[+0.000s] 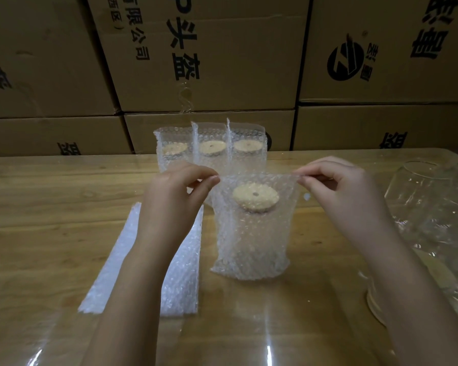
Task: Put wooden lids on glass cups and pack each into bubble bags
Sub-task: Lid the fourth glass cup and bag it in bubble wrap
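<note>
While the bubble bag (251, 233) stands upright, left hand (175, 192) and right hand (348, 196) pinch its top corners.

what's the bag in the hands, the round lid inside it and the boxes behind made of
The bag looks like clear plastic bubble wrap, given its small air pockets. The lid seems pale matte wood, perhaps bamboo: tan, no shine. The boxes look like brown matte cardboard, with flap seams and black print.
</note>
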### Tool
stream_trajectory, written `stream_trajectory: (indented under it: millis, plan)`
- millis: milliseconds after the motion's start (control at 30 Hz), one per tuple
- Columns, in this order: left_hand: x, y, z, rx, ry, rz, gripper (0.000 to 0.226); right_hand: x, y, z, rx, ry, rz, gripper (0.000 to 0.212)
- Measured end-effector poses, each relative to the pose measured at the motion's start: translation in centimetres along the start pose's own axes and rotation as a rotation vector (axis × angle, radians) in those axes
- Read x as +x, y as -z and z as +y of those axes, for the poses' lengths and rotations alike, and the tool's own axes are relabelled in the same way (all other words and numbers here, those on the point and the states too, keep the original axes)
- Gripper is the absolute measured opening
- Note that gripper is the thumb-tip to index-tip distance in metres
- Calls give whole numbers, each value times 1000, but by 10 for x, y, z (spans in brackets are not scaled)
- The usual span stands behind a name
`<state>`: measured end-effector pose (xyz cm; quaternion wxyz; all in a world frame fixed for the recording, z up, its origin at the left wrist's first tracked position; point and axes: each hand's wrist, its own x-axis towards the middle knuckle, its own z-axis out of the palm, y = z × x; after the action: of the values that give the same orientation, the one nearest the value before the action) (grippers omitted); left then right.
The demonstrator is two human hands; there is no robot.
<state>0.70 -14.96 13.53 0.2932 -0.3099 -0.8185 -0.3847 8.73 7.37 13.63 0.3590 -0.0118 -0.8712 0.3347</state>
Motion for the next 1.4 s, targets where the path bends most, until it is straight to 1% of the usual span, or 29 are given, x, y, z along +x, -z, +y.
stream_trajectory:
  millis: [133,167,200,233,300,333,367,433,467,533,600,667,733,800,833,900,933,967,1033,1100,1167,1200,1267,1333,1400]
  plan:
    - [0,-3,-10,-314,179,-74,15,-1,3,1,59,-54,-51,15]
    - [0,-3,-13,-412,223,-112,19,-1,5,0,93,-83,-71,19]
    - [-1,-4,-17,-495,266,-170,32,0,7,1,136,-122,-114,26]
    - [-2,-5,-21,-560,309,-253,49,0,8,1,184,-174,-194,43]
    - [-7,-10,-31,-632,366,-463,81,1,10,6,219,-276,-436,90]
    - [-10,-14,-35,-659,372,-569,91,0,8,9,206,-305,-559,106]
    - [-13,-19,-38,-685,365,-661,98,-1,6,13,194,-317,-667,116]
    - [-20,-29,-43,-727,343,-772,98,-4,-1,20,185,-310,-823,125]
    - [-23,-35,-45,-745,349,-780,93,-6,-6,21,199,-308,-872,125]
    - [-28,-45,-49,-794,389,-735,81,-10,-19,24,240,-309,-915,122]
    - [-33,-53,-52,-841,442,-659,69,-13,-33,27,288,-315,-880,121]
    - [-37,-61,-56,-872,467,-583,64,-17,-47,29,360,-337,-780,118]
    - [-41,-70,-61,-895,503,-502,66,-19,-57,29,423,-368,-664,105]
    - [-42,-79,-64,-943,567,-419,75,-17,-62,29,447,-396,-586,94]
    - [-43,-83,-66,-1006,593,-385,75,-15,-64,29,457,-402,-564,92]
    - [-42,-90,-66,-1172,668,-331,64,-12,-64,29,483,-412,-538,89]
    - [-43,-92,-65,-1213,734,-302,59,-11,-63,29,496,-427,-525,89]
    - [-44,-94,-63,-1196,809,-273,55,-11,-61,29,513,-450,-504,93]
    - [-48,-99,-62,-1014,912,-251,38,-8,-56,30,567,-521,-444,100]
    - [-51,-104,-63,-878,956,-229,28,-1,-46,28,590,-584,-380,97]
    - [-52,-106,-64,-862,993,-206,20,12,-30,27,588,-628,-320,93]
    - [-51,-106,-64,-865,999,-201,17,21,-20,27,569,-636,-310,95]
    - [-51,-107,-64,-851,990,-204,15,42,2,29,494,-635,-324,98]
    - [-52,-107,-63,-828,970,-216,15,64,18,35,345,-643,-327,95]
    - [-52,-107,-61,-830,961,-222,15,82,21,44,222,-670,-267,89]
